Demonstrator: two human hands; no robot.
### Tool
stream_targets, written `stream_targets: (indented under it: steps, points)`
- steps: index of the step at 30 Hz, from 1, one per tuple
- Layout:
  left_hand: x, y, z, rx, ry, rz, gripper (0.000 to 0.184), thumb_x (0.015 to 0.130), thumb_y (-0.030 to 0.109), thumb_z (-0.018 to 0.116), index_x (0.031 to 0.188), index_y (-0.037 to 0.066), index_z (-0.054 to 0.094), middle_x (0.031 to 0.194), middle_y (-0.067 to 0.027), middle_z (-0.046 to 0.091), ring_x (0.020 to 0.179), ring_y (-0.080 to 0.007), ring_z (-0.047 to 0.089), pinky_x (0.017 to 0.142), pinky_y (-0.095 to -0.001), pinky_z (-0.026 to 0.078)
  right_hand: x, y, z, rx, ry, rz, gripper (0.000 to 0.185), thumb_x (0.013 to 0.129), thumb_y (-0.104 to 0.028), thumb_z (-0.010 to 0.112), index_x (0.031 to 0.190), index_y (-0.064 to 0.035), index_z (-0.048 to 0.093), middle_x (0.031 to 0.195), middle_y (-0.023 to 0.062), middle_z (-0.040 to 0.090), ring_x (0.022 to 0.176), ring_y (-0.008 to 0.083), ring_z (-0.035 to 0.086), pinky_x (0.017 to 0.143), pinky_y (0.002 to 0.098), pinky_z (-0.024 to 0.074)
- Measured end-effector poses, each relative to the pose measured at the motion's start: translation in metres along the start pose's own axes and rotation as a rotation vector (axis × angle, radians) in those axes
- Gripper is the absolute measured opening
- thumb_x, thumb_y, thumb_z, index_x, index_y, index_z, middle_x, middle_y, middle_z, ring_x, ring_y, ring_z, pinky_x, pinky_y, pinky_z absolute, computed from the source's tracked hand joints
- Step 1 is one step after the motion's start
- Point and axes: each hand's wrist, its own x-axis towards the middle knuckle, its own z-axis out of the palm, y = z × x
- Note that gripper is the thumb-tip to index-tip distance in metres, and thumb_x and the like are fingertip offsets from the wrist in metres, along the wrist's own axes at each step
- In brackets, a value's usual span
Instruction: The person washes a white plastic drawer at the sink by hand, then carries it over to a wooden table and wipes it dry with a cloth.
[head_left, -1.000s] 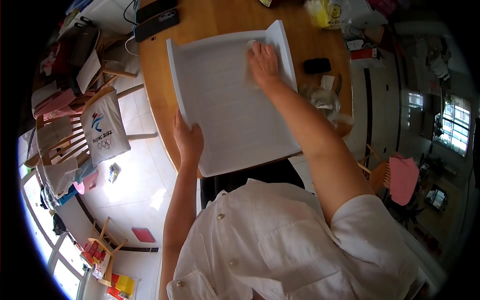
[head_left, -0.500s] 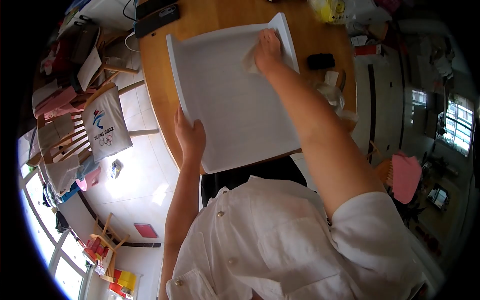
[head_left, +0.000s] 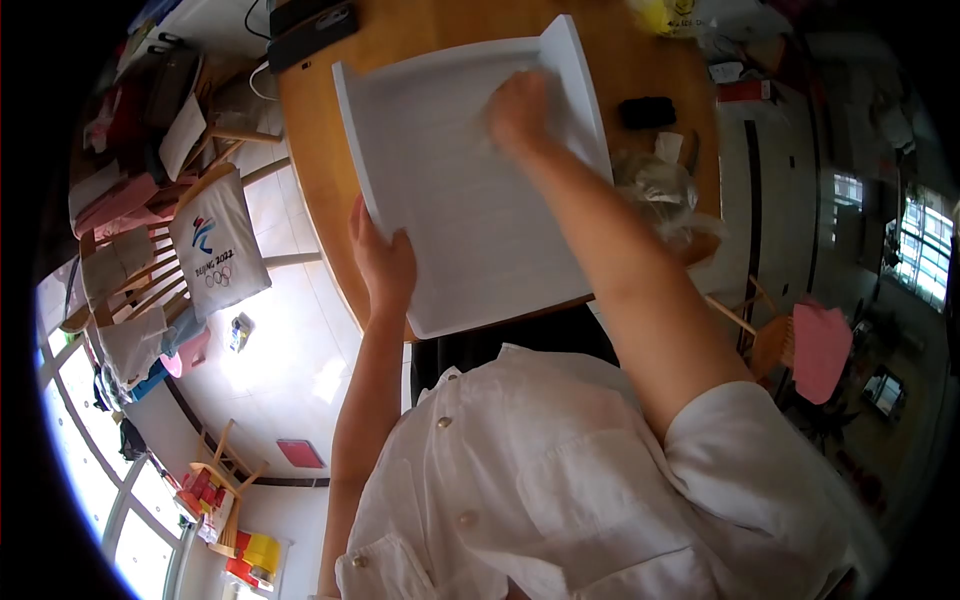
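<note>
A large white tray-like panel (head_left: 460, 230) with raised side edges lies on the wooden table (head_left: 420, 22), its near end at the table's front edge. My left hand (head_left: 385, 262) grips its left side edge, thumb on the inner face and fingers round the outside. Near the far right corner my right hand (head_left: 520, 108) is closed on the panel's inner surface, blurred by motion. The pale cloth seen under it earlier is now mostly hidden, with only a faint blurred bit at the hand's left.
A black object (head_left: 647, 112), a crumpled clear plastic bag (head_left: 655, 190) and a yellow-printed bag (head_left: 672, 16) are to the panel's right. A phone (head_left: 335, 18) rests at the table's far left. Chairs stand left, one with a white bag (head_left: 218, 240).
My right hand has moved left and slightly down over the panel from the far right corner, and its fingers have curled in. My left hand keeps its hold on the side edge.
</note>
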Motion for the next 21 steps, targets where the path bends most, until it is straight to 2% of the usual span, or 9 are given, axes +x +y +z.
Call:
stream_targets:
  steps: [2, 4, 6, 9, 13, 15, 17, 19, 21]
  points:
    - [0.002, 0.0, 0.001, 0.007, -0.012, -0.016, 0.06, 0.074, -0.011, 0.046, 0.133, 0.0, 0.041, 0.135, -0.0187, 0.039, 0.126, -0.0366, 0.04, 0.107, -0.0411, 0.034, -0.015, -0.025, 0.029, 0.183, 0.094, -0.036, 0.024, 0.076, -0.016, 0.062, 0.094, -0.0005, 0.063, 0.09, 0.0111, 0.059, 0.091, 0.0285, 0.051, 0.083, 0.0393, 0.036]
    - [0.002, -0.003, 0.002, -0.003, -0.02, -0.008, 0.061, 0.074, -0.011, 0.046, 0.133, 0.0, 0.04, 0.135, -0.019, 0.04, 0.126, -0.037, 0.04, 0.107, -0.0412, 0.034, -0.055, -0.037, -0.013, 0.16, -0.014, -0.159, 0.034, 0.074, -0.017, 0.066, 0.102, 0.002, 0.06, 0.092, 0.0122, 0.057, 0.093, 0.0301, 0.05, 0.083, 0.0403, 0.0378]
    - [0.002, -0.008, 0.001, -0.026, -0.019, 0.021, 0.061, 0.074, -0.01, 0.047, 0.134, -0.001, 0.04, 0.135, -0.0193, 0.04, 0.126, -0.0377, 0.04, 0.108, -0.0415, 0.033, -0.078, -0.043, -0.051, 0.315, -0.14, -0.157, 0.043, 0.073, -0.017, 0.068, 0.109, 0.0036, 0.056, 0.095, 0.014, 0.055, 0.097, 0.0315, 0.05, 0.082, 0.0409, 0.0406]
    - [0.002, -0.009, 0.002, 0.004, -0.013, 0.0, 0.061, 0.074, -0.008, 0.047, 0.134, -0.001, 0.039, 0.135, -0.0199, 0.04, 0.125, -0.0388, 0.041, 0.108, -0.0422, 0.033, -0.095, -0.039, -0.05, 0.398, -0.047, -0.161, 0.052, 0.07, -0.017, 0.072, 0.113, 0.0042, 0.051, 0.1, 0.0156, 0.054, 0.103, 0.0323, 0.049, 0.081, 0.0425, 0.0455]
    - [0.003, -0.009, 0.002, 0.022, -0.015, -0.022, 0.06, 0.075, -0.008, 0.047, 0.134, -0.001, 0.039, 0.133, -0.0207, 0.041, 0.124, -0.0395, 0.042, 0.107, -0.043, 0.035, -0.067, -0.004, -0.043, 0.45, -0.032, -0.259, 0.039, 0.071, -0.008, 0.069, 0.108, 0.0012, 0.059, 0.1, 0.0147, 0.055, 0.102, 0.0322, 0.051, 0.079, 0.0402, 0.0488]
    - [0.002, -0.007, 0.002, 0.018, -0.025, -0.037, 0.06, 0.076, -0.008, 0.046, 0.135, -0.001, 0.039, 0.133, -0.021, 0.042, 0.123, -0.0394, 0.043, 0.107, -0.0432, 0.036, -0.042, 0.003, -0.04, 0.83, 0.106, -0.003, 0.033, 0.073, -0.004, 0.066, 0.106, -0.0004, 0.061, 0.101, 0.0145, 0.056, 0.099, 0.0318, 0.052, 0.08, 0.0394, 0.0491]
    - [0.0, 0.0, 0.0, 0.02, -0.045, -0.068, 0.06, 0.075, -0.008, 0.046, 0.135, -0.001, 0.039, 0.132, -0.0213, 0.042, 0.123, -0.0396, 0.043, 0.106, -0.0436, 0.036, -0.033, -0.007, -0.034, 0.91, 0.225, 0.074, 0.03, 0.074, -0.002, 0.063, 0.104, -0.0019, 0.062, 0.102, 0.0142, 0.056, 0.097, 0.0313, 0.053, 0.08, 0.0391, 0.049]
    - [0.001, 0.002, -0.002, 0.021, -0.052, -0.077, 0.061, 0.075, -0.009, 0.046, 0.135, -0.001, 0.039, 0.131, -0.0217, 0.043, 0.122, -0.0399, 0.044, 0.106, -0.044, 0.036, -0.035, -0.032, -0.018, 0.691, 0.326, -0.027, 0.029, 0.074, 0.001, 0.061, 0.102, -0.0031, 0.062, 0.103, 0.0138, 0.056, 0.097, 0.0307, 0.053, 0.081, 0.0394, 0.0487]
    - [0.001, 0.003, -0.001, 0.001, -0.051, -0.06, 0.061, 0.075, -0.01, 0.046, 0.135, -0.001, 0.039, 0.13, -0.0221, 0.043, 0.121, -0.0403, 0.044, 0.105, -0.0444, 0.037, -0.059, -0.069, -0.009, 1.068, -0.002, -0.082, 0.037, 0.071, 0.004, 0.061, 0.107, -0.0058, 0.062, 0.104, 0.0129, 0.057, 0.1, 0.0308, 0.052, 0.086, 0.0383, 0.0469]
